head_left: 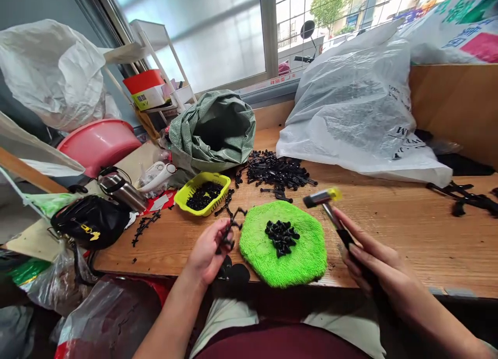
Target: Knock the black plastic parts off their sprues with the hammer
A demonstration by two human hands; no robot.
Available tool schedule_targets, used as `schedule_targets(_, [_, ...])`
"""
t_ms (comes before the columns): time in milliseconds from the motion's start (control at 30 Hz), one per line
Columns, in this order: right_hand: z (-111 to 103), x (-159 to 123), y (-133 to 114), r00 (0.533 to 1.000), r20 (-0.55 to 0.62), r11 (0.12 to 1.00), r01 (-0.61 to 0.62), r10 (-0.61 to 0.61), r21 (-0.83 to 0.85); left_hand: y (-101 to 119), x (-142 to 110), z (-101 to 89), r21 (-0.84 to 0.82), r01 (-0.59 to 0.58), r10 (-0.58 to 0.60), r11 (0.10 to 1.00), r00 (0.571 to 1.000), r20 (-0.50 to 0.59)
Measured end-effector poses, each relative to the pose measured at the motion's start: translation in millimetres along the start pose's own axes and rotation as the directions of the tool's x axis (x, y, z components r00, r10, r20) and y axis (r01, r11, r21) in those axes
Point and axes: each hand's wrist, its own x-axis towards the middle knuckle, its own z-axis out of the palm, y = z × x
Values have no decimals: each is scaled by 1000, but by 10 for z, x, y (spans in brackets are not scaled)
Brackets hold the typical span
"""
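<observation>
Gripping black plastic sprue (227, 233) left, hammer (322, 197) right

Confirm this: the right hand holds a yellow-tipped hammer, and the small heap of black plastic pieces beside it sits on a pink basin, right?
No: the head view shows the heap of black plastic pieces on a green fuzzy pad, not a pink basin. The right hand does hold the yellow-tipped hammer.

A dark maroon garment (280, 343) sits above pale cream cloth (223, 328) over the thighs, with bare forearms (171, 322).
</observation>
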Motion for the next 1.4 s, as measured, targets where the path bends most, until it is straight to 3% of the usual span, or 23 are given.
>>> schedule_targets(67, [-3, -9, 112, 986, -17, 937, -153, 167, 313, 68, 110, 111, -114, -34, 32, 993, 999, -15])
schedule_targets(133, [30, -16, 159, 975, -19, 883, -193, 222, 429, 96, 244, 238, -133, -49, 53, 990, 998, 27])
schedule_targets(233, [83, -27, 140, 969, -19, 861, -209, 245, 463, 63, 445, 410, -76, -32, 40, 997, 993, 110])
schedule_targets(367, [119, -41, 100, 965, -25, 833, -213, 262, 511, -25, 621, 542, 55, 20, -24, 998, 997, 77])
schedule_targets(667, [182, -79, -65, 949, -105, 876, -227, 297, 426, -56, 657, 557, 155, 69, -81, 986, 994, 76])
schedule_targets(800, [156, -84, -15, 952, -89, 874, -229, 293, 429, -69, 681, 548, 192, 64, -77, 979, 995, 58])
schedule_targets(900, [92, -50, 49, 983, -68, 959, -152, 173, 241, -78, 683, 547, 246, 51, -73, 968, 994, 81])
schedule_targets(1000, [33, 54, -8, 994, 17, 986, 113, -112, -123, -84, 677, 548, 267, 38, -67, 963, 993, 101])
schedule_targets(1067, [31, 156, -118, 964, 109, 920, 263, -241, -290, -89, 673, 547, 258, 22, -50, 966, 993, 103])
schedule_targets(1133, [61, 266, -234, 926, 242, 824, 370, -290, -429, -96, 670, 545, 249, -1, -27, 969, 993, 111])
schedule_targets(1267, [140, 425, -361, 849, 467, 492, 525, -248, -695, -114, 669, 538, 243, -30, 2, 970, 994, 112])
schedule_targets(1300, [151, 442, -370, 838, 484, 463, 544, -253, -699, -117, 669, 537, 239, -31, 4, 971, 994, 113])
schedule_targets(1400, [158, 457, -364, 841, 442, 522, 541, -314, -659, -122, 673, 537, 229, -35, 5, 973, 992, 128])
